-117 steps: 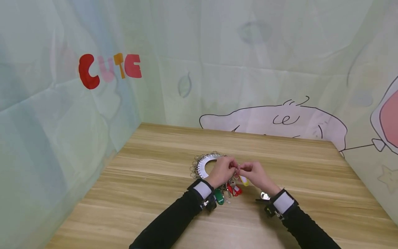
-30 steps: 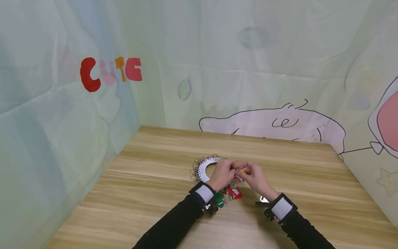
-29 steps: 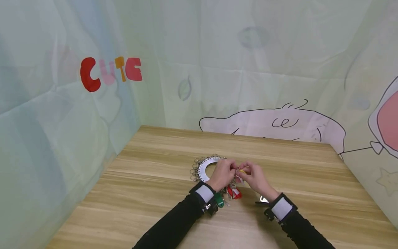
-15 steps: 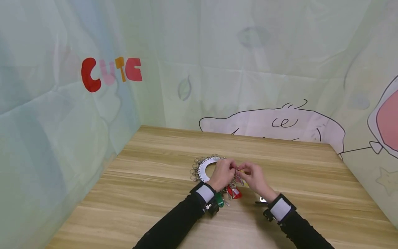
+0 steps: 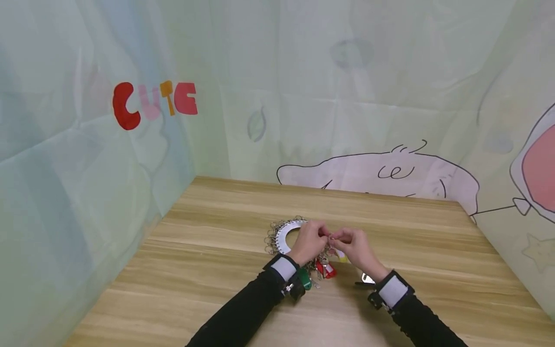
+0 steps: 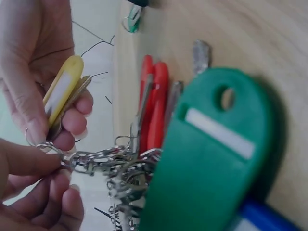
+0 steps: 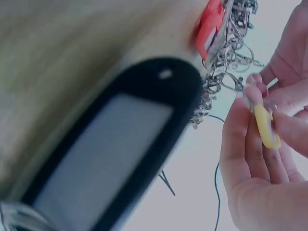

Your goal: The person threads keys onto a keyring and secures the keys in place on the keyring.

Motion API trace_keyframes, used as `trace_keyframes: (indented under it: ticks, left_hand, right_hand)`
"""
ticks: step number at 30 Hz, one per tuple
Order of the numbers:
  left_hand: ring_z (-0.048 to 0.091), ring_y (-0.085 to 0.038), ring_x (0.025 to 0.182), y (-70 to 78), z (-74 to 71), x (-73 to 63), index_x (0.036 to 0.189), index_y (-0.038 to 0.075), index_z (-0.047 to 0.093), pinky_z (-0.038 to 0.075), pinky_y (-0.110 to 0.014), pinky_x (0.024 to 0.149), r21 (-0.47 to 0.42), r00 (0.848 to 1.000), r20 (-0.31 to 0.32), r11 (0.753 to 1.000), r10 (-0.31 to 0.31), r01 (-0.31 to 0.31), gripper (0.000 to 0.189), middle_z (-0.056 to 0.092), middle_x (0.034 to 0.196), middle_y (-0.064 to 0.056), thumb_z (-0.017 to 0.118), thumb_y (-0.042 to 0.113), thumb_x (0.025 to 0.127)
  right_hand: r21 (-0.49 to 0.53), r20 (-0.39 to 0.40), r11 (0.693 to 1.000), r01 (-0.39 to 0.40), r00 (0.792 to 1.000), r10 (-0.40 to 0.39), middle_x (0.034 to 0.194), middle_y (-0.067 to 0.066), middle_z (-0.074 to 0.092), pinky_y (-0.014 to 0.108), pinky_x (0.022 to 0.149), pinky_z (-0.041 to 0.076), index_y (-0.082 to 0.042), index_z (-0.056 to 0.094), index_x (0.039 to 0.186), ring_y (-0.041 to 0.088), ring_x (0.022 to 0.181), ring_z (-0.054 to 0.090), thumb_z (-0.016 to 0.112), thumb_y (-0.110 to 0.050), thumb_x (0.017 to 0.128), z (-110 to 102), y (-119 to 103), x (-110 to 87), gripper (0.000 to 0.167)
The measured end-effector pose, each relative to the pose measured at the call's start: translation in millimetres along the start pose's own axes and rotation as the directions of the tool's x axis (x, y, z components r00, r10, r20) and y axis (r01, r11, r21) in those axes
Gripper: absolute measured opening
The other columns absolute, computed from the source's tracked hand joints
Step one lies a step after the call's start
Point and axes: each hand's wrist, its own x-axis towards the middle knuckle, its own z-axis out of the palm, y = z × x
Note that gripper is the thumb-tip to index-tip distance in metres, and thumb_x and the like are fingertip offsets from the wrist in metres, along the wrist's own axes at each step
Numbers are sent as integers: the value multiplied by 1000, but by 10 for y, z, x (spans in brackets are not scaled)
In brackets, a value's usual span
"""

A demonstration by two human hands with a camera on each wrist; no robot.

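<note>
A white ring-shaped key holder (image 5: 282,236) with metal clips around its rim lies on the table. My left hand (image 5: 309,242) is over its right side, pinching a small metal clip (image 6: 79,161) between thumb and finger. Close against it, my right hand (image 5: 356,246) pinches a yellow key tag (image 6: 65,86) near its split ring, with a key (image 6: 79,94) beside the tag. The tag's ring is at the left fingertips; whether it is hooked into the clip I cannot tell. Red key tags (image 5: 327,270) and a green key tag (image 6: 207,159) with keys lie by the holder's near edge.
A black key tag (image 7: 134,144) with a white label lies on the wooden table (image 5: 195,289) beside my right wrist. Part of a blue tag (image 6: 267,217) shows below the green one. Printed cloth walls (image 5: 243,96) stand behind and left of the table.
The yellow tag, sideways at the right fingertips one second ago, now hangs lower under the right hand. Both hands stay close together over the holder's right side, shifting only slightly.
</note>
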Motion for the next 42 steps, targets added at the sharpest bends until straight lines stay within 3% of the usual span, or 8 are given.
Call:
trace_keyframes:
  ticks: [5,10,17,21,28,32,39,42]
  left_hand:
    - [56,-8,63,-1,-33,-2,74,4,67,42,-16,59,-24,999,18,999,-29,29,10,70,71,-6,64,-5,73]
    - [55,-6,62,-1,-50,4,78,4,67,43,-15,58,-15,998,46,999,-29,30,9,69,72,-7,65,-5,75]
    - [60,-11,71,45,-85,8,83,6,68,44,-16,64,82,994,87,994,64,-71,8,71,78,-5,66,-1,81]
    - [58,-8,67,30,-78,5,85,6,68,43,-15,63,54,991,90,993,98,-103,14,70,76,-5,64,-7,80]
    - [47,-2,58,-27,-47,6,78,2,67,40,-14,55,-69,997,71,998,10,-5,16,66,67,-10,63,-12,73]
    - [49,-4,60,-24,-47,3,79,2,68,41,-15,56,-61,994,106,998,-12,18,15,67,71,-9,62,-10,74]
    - [58,-9,69,2,-56,-26,87,4,67,44,-15,63,1,990,110,996,93,-94,16,71,78,-7,61,-9,80]
    - [56,-6,66,-3,-54,-28,86,4,68,43,-14,62,-6,992,92,996,92,-92,17,70,76,-6,61,-10,79]
  right_hand:
    - [44,3,998,34,999,-34,87,22,73,25,61,53,5,67,92,26,73,71,68,-3,85,2,0,-10,11]
    - [79,-53,996,29,998,-24,87,23,73,20,55,48,8,66,96,11,64,66,65,2,83,22,-4,1,14]
    - [133,-63,989,-68,995,77,91,23,73,20,63,50,9,66,99,5,68,65,65,1,82,-6,-15,36,19]
    - [166,-44,980,-110,992,119,97,22,73,22,66,50,8,66,101,5,72,65,65,0,82,-8,1,37,21]
    - [201,-12,980,-10,1000,12,101,29,69,19,67,53,12,64,101,5,73,68,63,5,81,29,8,4,22]
    - [200,-13,980,-8,1000,10,101,29,69,18,67,52,12,64,101,2,72,66,63,4,81,33,21,8,22]
    - [222,-14,970,-100,994,106,100,25,71,22,66,50,10,65,104,5,74,66,65,0,83,3,36,21,23]
    - [224,-9,971,-86,996,90,100,25,71,22,67,52,10,65,104,7,73,67,65,0,83,4,38,14,23]
